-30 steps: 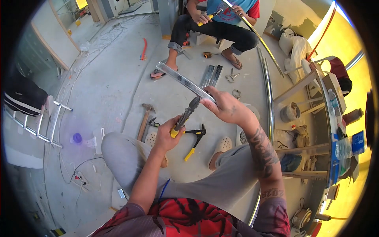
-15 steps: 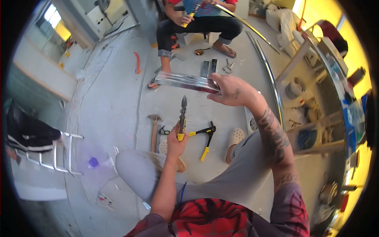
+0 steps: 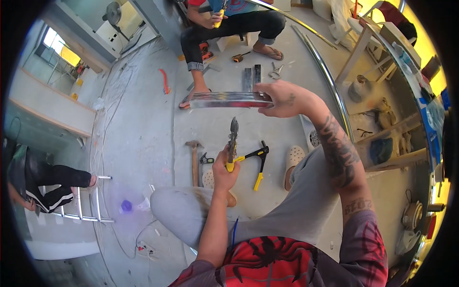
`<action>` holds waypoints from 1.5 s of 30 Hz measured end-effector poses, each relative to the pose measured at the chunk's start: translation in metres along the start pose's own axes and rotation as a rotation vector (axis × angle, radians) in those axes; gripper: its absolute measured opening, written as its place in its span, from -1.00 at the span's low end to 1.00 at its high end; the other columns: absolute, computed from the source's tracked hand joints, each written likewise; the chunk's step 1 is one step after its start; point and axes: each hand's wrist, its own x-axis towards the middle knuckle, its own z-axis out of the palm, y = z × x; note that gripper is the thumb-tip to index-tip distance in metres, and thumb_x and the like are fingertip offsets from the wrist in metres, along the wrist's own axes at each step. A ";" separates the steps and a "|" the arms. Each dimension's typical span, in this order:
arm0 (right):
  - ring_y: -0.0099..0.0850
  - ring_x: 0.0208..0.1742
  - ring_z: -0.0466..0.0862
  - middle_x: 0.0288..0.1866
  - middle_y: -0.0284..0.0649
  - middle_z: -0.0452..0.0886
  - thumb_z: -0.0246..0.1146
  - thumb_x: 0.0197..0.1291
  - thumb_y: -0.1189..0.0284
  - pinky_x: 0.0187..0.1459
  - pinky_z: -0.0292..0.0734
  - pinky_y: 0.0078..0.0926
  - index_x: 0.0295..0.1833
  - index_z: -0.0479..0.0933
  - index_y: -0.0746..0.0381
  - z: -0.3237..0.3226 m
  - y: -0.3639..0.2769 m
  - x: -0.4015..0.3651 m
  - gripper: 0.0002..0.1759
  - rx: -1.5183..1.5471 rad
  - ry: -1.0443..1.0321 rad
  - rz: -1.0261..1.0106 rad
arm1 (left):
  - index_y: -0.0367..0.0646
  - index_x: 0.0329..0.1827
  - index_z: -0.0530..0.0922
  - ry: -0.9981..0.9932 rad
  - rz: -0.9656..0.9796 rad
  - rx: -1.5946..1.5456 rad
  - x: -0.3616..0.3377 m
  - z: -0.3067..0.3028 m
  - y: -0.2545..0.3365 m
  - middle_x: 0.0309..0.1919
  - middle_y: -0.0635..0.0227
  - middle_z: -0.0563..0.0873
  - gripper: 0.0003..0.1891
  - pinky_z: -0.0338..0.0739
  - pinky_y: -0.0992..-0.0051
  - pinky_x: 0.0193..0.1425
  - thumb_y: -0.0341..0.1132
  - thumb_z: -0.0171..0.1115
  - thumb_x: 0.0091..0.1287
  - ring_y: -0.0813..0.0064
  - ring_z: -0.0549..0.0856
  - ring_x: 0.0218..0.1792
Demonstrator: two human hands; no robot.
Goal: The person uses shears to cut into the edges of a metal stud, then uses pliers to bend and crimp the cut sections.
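1. Your right hand (image 3: 287, 99) has thumb and fingers pinching one end of the shiny metal channel (image 3: 224, 100), which sticks out to that hand's left.
2. Your left hand (image 3: 225, 173) is wrapped around the yellow-handled snips (image 3: 233, 136), nose pointing up just below the channel, not touching it.
3. Floor stuff: you've got a hammer (image 3: 194, 165) left of your left hand, and a black-and-yellow tool (image 3: 261, 160) off to its right.

You're on an indoor building site: a dusty grey floor (image 3: 138, 105), a ladder (image 3: 97, 201) far left, a hammer (image 3: 194, 165) near you, rough wooden shelving (image 3: 400, 159) on the right.
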 end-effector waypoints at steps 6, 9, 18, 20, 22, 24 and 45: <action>0.04 -0.16 0.74 -0.16 0.15 0.74 0.36 0.25 -0.19 -0.04 0.62 -0.16 0.27 0.55 0.40 0.004 -0.023 -0.002 -0.15 0.128 -0.109 -0.059 | -0.33 0.27 0.55 0.036 0.115 -0.004 0.005 -0.009 0.024 -0.16 0.08 0.69 -0.49 0.62 0.26 0.00 -0.51 0.33 0.19 0.09 0.73 -0.13; 0.04 -0.15 0.75 -0.12 0.19 0.74 0.34 0.27 -0.17 -0.03 0.63 -0.17 0.29 0.54 0.44 0.000 -0.033 -0.006 -0.13 0.161 -0.182 -0.038 | -0.28 0.23 0.57 0.036 0.137 -0.008 0.002 -0.011 0.031 -0.17 0.21 0.68 -0.54 0.59 0.35 0.03 -0.52 0.31 0.22 0.30 0.70 -0.13; 0.06 -0.11 0.75 -0.07 0.21 0.73 0.32 0.30 -0.16 0.01 0.62 -0.19 0.29 0.54 0.44 0.002 -0.034 -0.007 -0.16 0.177 -0.214 -0.054 | -0.25 0.27 0.56 -0.002 0.101 -0.078 0.001 -0.013 0.024 -0.15 0.38 0.68 -0.56 0.56 0.51 0.01 -0.53 0.27 0.30 0.58 0.64 -0.13; 0.06 -0.10 0.75 -0.07 0.21 0.73 0.31 0.31 -0.16 0.01 0.62 -0.18 0.28 0.54 0.45 0.003 -0.032 -0.007 -0.16 0.173 -0.212 -0.061 | -0.26 0.28 0.55 -0.002 0.138 -0.061 0.002 -0.012 0.024 -0.15 0.38 0.68 -0.56 0.56 0.52 -0.01 -0.53 0.27 0.30 0.59 0.64 -0.13; 0.05 -0.09 0.75 -0.07 0.20 0.73 0.31 0.31 -0.16 0.00 0.62 -0.18 0.28 0.54 0.45 0.002 -0.032 -0.008 -0.16 0.170 -0.209 -0.067 | -0.26 0.07 0.62 0.050 0.099 -0.098 0.002 -0.010 0.030 -0.22 0.15 0.69 -0.65 0.60 0.30 -0.10 -0.46 0.33 0.20 0.13 0.72 -0.23; 0.06 -0.08 0.74 -0.07 0.19 0.73 0.31 0.31 -0.16 0.00 0.61 -0.15 0.28 0.55 0.43 -0.002 -0.036 -0.008 -0.17 0.203 -0.283 -0.014 | -0.25 0.06 0.63 0.067 0.118 -0.092 0.003 -0.009 0.030 -0.24 0.15 0.70 -0.67 0.60 0.33 -0.11 -0.45 0.35 0.22 0.18 0.73 -0.25; -0.31 0.37 0.54 0.11 -0.41 0.60 0.44 0.01 0.48 0.60 0.14 0.16 0.14 0.62 -0.18 0.007 -0.039 0.005 -0.47 -0.486 0.494 -0.588 | -0.23 0.41 0.41 -0.271 -0.403 -0.962 0.055 -0.110 0.030 0.10 0.10 0.71 -0.14 0.67 0.35 0.08 0.20 0.49 0.23 0.32 0.73 -0.08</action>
